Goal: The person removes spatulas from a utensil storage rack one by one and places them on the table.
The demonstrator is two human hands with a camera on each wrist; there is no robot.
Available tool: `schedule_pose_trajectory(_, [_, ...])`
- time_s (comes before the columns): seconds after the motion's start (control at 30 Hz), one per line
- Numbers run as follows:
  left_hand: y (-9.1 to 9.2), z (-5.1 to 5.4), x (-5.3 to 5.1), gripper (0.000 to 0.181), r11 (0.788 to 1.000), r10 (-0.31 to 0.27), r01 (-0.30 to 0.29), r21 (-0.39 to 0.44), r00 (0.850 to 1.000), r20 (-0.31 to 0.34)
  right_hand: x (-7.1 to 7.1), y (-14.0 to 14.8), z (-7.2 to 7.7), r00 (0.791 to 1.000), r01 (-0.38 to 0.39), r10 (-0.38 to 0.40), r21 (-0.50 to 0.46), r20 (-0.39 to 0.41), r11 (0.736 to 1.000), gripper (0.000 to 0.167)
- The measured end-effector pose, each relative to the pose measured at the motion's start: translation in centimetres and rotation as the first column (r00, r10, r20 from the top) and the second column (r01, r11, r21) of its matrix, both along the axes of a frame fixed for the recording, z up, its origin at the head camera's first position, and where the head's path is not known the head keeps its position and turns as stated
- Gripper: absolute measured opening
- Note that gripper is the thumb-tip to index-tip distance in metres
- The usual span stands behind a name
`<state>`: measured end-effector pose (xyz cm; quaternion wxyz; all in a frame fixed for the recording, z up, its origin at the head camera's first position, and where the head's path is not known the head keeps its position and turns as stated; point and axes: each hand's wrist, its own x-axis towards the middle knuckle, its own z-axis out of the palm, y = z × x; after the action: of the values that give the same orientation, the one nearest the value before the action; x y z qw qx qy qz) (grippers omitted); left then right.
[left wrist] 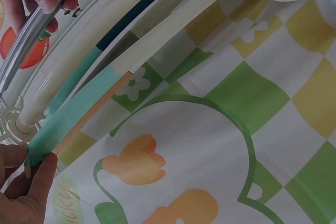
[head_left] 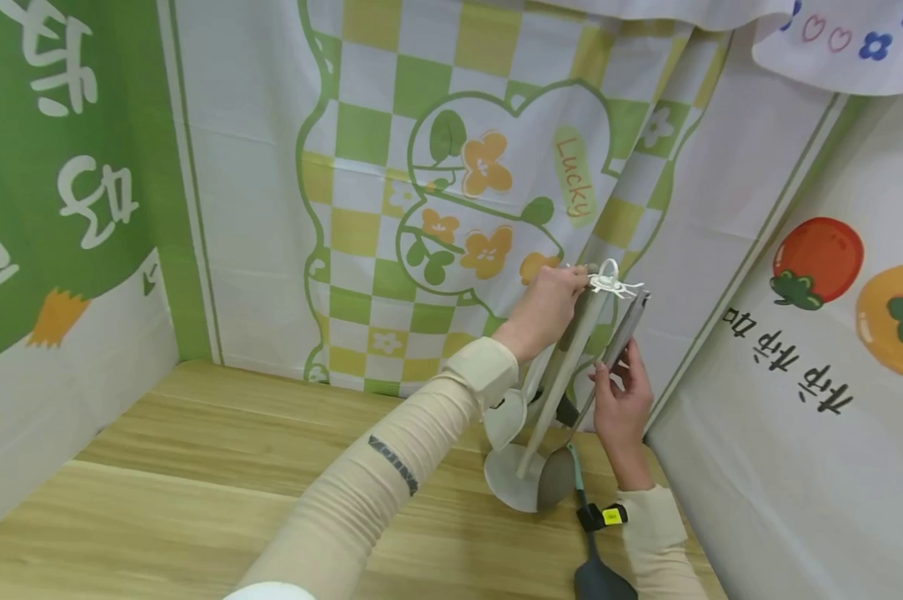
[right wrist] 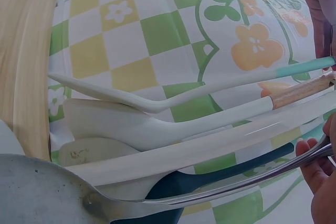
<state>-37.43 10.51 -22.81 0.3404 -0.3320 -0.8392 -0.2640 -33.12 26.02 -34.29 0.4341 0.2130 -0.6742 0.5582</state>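
Note:
A white utensil rack has a pole [head_left: 562,387], a round base [head_left: 505,479] and a hooked top [head_left: 609,279]. My left hand [head_left: 547,304] is at this top, pinching the turquoise handle end [left wrist: 55,132] of a white utensil [right wrist: 210,90] in the left wrist view. The right hand [head_left: 622,404] grips the handle of a metal ladle [right wrist: 47,192]. Its handle end is beside the hooks; whether it hangs on one, I cannot tell. Around the pole are a wooden-handled white spatula [right wrist: 115,124] and a dark blue utensil [right wrist: 176,184].
A dark-headed utensil [head_left: 604,579] with a turquoise handle lies on the wooden table [head_left: 218,467] near the right forearm. A black band with a yellow label [head_left: 612,517] is around it. Behind the rack hangs a checked cloth [head_left: 368,225]; a printed wall [head_left: 819,417] stands at the right.

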Motion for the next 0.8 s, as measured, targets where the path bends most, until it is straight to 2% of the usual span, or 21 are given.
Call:
schedule_pose_trajectory(0.47, [0.1, 0.0, -0.1, 0.023, 1.0, 0.005, -0.004, -0.013, 1.0, 0.01, 0.2, 0.6, -0.6, 1.0, 0.002, -0.003, -0.015, -0.027, 1.0, 0.06])
schedule_pose_trajectory(0.8, [0.1, 0.0, 0.1, 0.023, 1.0, 0.0, 0.0, 0.0, 1.0, 0.02, -1.6, 2.3, -2.2, 0.999, 0.021, -0.021, -0.002, -0.026, 1.0, 0.061])
